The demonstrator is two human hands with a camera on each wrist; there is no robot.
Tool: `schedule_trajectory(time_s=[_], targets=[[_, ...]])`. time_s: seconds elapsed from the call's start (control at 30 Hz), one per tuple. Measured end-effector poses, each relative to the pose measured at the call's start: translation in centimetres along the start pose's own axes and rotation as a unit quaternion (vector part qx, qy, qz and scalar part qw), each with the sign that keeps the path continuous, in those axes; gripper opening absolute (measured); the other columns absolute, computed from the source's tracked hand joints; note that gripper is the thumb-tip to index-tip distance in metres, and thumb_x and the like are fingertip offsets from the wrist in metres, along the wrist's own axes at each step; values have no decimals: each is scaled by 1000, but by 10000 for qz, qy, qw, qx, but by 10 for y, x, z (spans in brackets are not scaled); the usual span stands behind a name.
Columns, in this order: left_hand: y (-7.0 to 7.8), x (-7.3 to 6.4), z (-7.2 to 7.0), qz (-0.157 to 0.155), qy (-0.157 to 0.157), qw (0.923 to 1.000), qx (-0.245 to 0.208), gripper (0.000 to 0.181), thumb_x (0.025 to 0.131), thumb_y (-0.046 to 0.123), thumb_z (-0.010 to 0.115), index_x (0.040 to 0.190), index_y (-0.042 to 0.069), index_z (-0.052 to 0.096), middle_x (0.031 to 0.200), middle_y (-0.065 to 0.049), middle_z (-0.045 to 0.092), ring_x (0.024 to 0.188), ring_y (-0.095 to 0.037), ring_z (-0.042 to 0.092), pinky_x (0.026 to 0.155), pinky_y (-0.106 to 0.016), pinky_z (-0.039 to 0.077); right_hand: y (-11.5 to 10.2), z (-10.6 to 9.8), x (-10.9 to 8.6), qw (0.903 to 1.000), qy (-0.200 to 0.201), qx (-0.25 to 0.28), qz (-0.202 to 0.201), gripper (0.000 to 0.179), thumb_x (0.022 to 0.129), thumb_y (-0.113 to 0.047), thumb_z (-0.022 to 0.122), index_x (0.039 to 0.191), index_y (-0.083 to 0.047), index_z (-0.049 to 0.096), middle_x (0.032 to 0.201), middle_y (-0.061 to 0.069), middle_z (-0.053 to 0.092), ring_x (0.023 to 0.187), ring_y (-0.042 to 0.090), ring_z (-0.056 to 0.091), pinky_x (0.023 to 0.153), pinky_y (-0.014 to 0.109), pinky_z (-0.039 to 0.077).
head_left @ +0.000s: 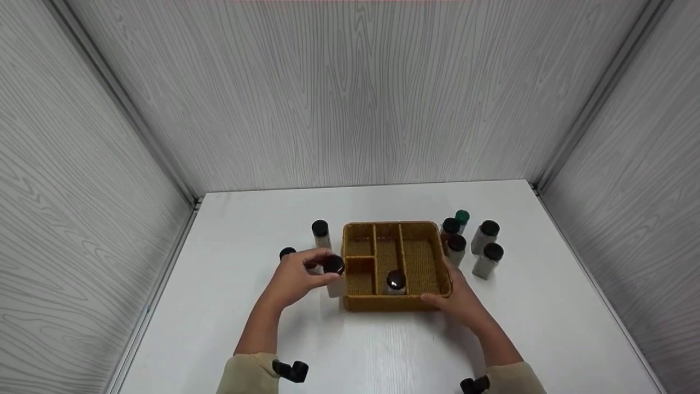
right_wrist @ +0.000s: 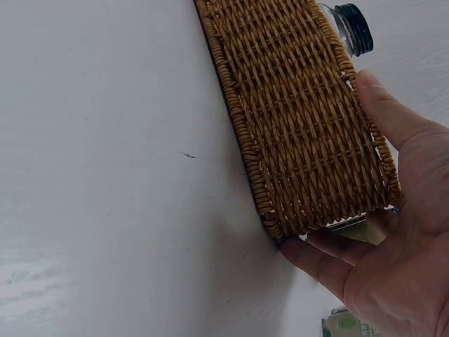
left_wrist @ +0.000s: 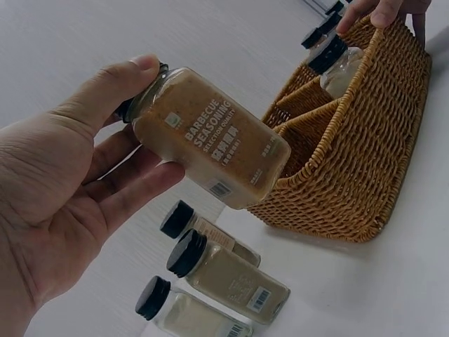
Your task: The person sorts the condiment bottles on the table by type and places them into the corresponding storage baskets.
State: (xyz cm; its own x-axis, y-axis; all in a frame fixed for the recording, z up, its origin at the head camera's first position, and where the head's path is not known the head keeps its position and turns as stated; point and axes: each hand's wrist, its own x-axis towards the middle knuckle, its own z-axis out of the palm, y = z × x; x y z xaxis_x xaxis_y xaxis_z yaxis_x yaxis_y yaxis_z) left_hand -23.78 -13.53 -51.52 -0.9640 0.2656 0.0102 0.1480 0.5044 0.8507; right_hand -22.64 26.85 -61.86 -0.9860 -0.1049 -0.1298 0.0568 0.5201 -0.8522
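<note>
My left hand (head_left: 298, 276) pinches a jar of barbecue seasoning (left_wrist: 210, 140) by its black lid, thumb on one side and fingers on the other. The jar hangs beside the left wall of a woven basket (head_left: 383, 303) split into compartments. With my right hand (head_left: 462, 298) I grip the basket's near right corner, thumb over the rim and fingers around the side, as the right wrist view (right_wrist: 393, 267) shows. One jar with a shiny black lid (head_left: 396, 280) stands inside the middle long compartment, at its near end.
Left of the basket stand several black-lidded jars (left_wrist: 238, 281), partly behind my left hand in the head view. Right of it stand several more black-lidded jars (head_left: 485, 262) and one with a green lid (head_left: 462, 216). Grey wood-grain panels (head_left: 350, 98) enclose the white table (head_left: 219, 328).
</note>
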Motion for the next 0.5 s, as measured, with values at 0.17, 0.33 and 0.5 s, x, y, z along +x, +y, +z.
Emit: schedule_trajectory(time_s=[0.17,0.33,0.5], targets=[[7,7,4,91,-51,9999,-66,44,88,32,93,129,28,78,119,-3,81,95,-20,72,78,-33,59,-1,-1,0,10000,-50,28,27,119,94,-36,87,176,-17,4,182,22,10,168,47,15,134,66,19],[13,15,11,159,-135,9996,-168,41,88,31,92,127,30,78,121,-2,80,97,-15,76,80,-33,63,-1,-1,0,10000,-45,43,54,118,94,-34,87,176,-20,4,182,22,10,168,47,14,134,66,19],[19,23,22,319,-225,9989,-276,40,91,31,91,128,28,77,126,-3,79,117,-20,76,93,-36,66,-1,-1,-2,10000,-26,46,45,117,94,-35,87,176,-20,5,182,22,10,168,48,15,134,67,19]])
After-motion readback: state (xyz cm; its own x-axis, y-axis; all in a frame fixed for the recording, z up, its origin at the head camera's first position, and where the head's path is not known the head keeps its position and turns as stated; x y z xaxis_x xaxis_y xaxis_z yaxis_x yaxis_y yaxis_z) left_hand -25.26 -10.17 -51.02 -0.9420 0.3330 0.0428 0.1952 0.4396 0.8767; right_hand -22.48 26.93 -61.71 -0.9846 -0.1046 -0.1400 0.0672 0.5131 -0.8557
